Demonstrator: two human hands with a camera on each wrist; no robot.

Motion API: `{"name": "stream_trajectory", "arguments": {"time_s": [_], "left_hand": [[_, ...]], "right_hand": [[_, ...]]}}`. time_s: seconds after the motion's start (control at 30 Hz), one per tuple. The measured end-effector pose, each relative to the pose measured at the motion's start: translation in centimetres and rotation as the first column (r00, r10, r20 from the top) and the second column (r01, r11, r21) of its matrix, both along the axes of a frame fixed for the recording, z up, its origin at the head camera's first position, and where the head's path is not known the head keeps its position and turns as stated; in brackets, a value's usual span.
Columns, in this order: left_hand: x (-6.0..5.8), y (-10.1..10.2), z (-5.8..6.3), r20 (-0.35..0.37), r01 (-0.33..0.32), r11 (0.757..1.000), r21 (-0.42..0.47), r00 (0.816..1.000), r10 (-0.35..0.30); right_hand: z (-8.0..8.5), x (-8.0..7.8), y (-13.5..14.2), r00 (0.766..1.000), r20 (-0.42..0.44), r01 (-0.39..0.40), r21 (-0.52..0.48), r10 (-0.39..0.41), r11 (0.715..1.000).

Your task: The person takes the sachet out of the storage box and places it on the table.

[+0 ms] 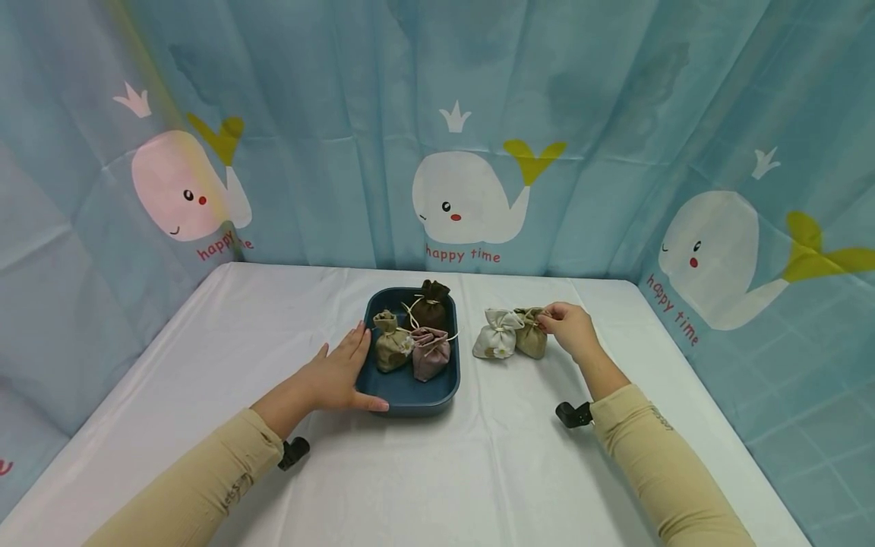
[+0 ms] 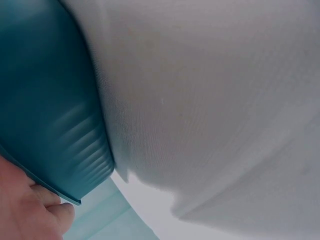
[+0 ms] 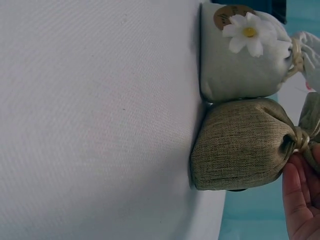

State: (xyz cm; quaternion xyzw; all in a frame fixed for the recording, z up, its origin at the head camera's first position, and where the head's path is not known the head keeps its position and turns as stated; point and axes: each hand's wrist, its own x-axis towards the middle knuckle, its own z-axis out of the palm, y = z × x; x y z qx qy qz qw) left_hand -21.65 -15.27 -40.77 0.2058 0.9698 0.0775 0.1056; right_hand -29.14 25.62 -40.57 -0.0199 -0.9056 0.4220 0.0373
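Backdrop: whale-print blue curtain [image 1: 478,114] hangs close round the far edge and both side edges of the table [image 1: 478,471], which is covered in a white cloth.
Tray: a dark blue tray [image 1: 410,399] sits near the middle of the table, towards the far edge; inside it are an olive pouch [image 1: 391,346], a pink pouch [image 1: 431,353] and a brown pouch [image 1: 429,305], packed together in the far half.
Left hand: the left hand [image 1: 338,376] lies flat with straight fingers against the tray's left wall, thumb along its near corner; it grips nothing.
Right hand: the right hand [image 1: 570,328] pinches the tied neck of the green pouch [image 3: 240,145], which rests on the cloth to the right of the tray.
Neighbour: the white pouch [image 3: 240,60], with a daisy on it, touches the green pouch on its tray side.
Risk, drag: because the two pouches touch, a sideways pull on the green one would likely tumble or shove the white one.
Risk, grip: the hold is only on the neck, so the body could swing and knock the tray rim or the pouches inside.
Risk, tray: the flat hand only braces one wall; a bump from the right could slide the tray on the smooth cloth.
Open room: the tray's near half is bare, and the cloth is free between tray and pouches.
Edges: the right edge of the table is near the right hand; the curtain leaves little room beyond the far edge.
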Motion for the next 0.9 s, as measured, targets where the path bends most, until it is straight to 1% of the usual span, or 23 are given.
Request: {"name": "stream_trajectory", "arguments": {"time_s": [0.2,0.43,0.57,0.77,0.9], "left_hand": [[0.1,0.0,0.0,0.002,-0.002,1.0,-0.006,1.0,0.002],[0.3,0.1,0.1,0.003,0.005,1.0,0.014,1.0,-0.005],[0.3,0.1,0.2,0.004,0.009,1.0,0.013,1.0,-0.009],[0.2,0.0,0.1,-0.002,0.008,1.0,0.007,1.0,-0.008],[0.1,0.0,0.1,0.002,0.007,1.0,0.01,1.0,-0.007]], "right_hand": [[0.1,0.1,0.3,1.0,0.015,-0.019,0.003,0.019,1.0],[0.7,0.2,0.6,0.999,0.029,-0.03,0.021,0.029,0.999],[1.1,0.2,0.8,0.999,0.044,-0.029,0.011,0.028,1.0],[2.1,0.2,0.8,1.0,0.008,-0.027,-0.043,0.027,0.999],[2.6,0.1,0.8,0.999,-0.025,-0.025,-0.041,0.024,0.999]]}}
